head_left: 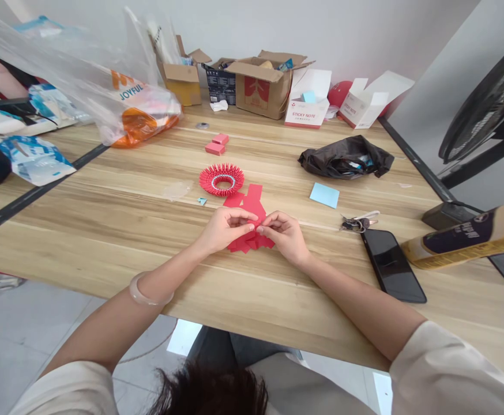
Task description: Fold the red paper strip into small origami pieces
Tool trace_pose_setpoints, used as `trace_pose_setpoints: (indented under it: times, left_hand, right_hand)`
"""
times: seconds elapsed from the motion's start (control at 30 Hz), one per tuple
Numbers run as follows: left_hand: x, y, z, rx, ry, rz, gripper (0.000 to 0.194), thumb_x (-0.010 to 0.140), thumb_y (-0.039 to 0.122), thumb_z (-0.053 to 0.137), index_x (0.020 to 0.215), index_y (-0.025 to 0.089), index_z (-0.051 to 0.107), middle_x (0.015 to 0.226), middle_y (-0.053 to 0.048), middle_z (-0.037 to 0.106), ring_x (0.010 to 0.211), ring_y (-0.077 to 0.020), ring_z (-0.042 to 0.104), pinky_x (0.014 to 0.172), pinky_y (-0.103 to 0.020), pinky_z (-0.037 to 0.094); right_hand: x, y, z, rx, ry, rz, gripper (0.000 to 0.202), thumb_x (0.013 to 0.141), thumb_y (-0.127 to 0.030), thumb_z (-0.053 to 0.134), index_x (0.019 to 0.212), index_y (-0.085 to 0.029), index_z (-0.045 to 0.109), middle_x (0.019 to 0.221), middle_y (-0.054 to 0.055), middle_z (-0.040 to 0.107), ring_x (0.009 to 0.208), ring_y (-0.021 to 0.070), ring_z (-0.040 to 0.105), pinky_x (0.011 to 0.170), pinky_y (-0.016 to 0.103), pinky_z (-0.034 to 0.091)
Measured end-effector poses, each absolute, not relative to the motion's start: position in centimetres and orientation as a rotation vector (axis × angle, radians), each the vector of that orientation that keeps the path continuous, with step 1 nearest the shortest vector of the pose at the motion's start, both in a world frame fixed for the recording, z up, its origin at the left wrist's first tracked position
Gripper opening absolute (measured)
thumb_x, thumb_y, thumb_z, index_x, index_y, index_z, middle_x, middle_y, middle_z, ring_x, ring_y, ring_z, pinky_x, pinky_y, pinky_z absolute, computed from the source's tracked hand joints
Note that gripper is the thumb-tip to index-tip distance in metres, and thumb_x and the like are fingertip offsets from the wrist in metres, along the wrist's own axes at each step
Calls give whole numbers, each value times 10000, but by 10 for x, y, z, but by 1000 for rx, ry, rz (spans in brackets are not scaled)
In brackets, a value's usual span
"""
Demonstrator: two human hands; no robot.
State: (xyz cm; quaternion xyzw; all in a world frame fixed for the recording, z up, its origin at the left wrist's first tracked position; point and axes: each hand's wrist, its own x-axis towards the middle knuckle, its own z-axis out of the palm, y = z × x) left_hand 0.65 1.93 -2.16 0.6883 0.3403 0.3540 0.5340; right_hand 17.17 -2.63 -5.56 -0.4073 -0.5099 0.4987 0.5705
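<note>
My left hand (230,226) and my right hand (283,231) meet over a pile of red paper slips (254,199) near the middle of the table. Both hands have thumb and fingers pinched together around a small red paper piece (255,223), whose shape is mostly hidden by the fingertips. Just behind my left hand lies a ring of folded red paper (209,180) with a light blue inner edge. A small folded blue piece (202,201) rests to the left, below the ring.
Two red paper stacks (215,148) lie farther back. Blue notes (324,195), keys (356,223), a phone (394,266) and a yellow can (463,236) are on the right. A black bag (345,158), open boxes (258,86) and a plastic bag (143,115) stand behind.
</note>
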Motion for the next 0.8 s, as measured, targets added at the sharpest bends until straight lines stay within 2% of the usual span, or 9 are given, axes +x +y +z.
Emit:
trace_pose_setpoints:
  times: [0.33, 0.53, 0.73, 0.8]
  left_hand:
    - [7, 18, -24, 1728, 831, 863, 212, 660, 238, 698, 831, 113, 696, 729, -51, 655, 610, -120, 566, 569, -236, 465]
    - [7, 19, -27, 1755, 834, 903, 190, 677, 241, 685, 822, 119, 696, 756, -61, 674, 632, -131, 580, 597, -250, 476]
    - [8, 17, -24, 1763, 825, 886, 162, 680, 240, 682, 789, 121, 689, 785, -68, 684, 659, -143, 607, 613, -252, 493]
    - [8, 17, -22, 1775, 822, 892, 146, 691, 248, 673, 768, 124, 687, 796, -73, 690, 679, -151, 617, 630, -258, 502]
  right_hand:
    - [170, -25, -54, -972, -1170, 1174, 303, 656, -313, 729, 659, -198, 448, 583, -49, 519, 526, 86, 482, 507, 220, 391]
    - [171, -25, -54, -961, -1196, 1189, 282, 664, -315, 721, 710, -201, 467, 632, -41, 534, 544, 87, 492, 508, 219, 395]
    - [170, -27, -53, -940, -1171, 1195, 336, 646, -312, 734, 662, -204, 416, 600, -66, 460, 521, 72, 455, 508, 211, 397]
    - [170, -28, -52, -954, -1176, 1195, 303, 657, -311, 727, 690, -202, 446, 622, -56, 491, 538, 75, 470, 518, 211, 402]
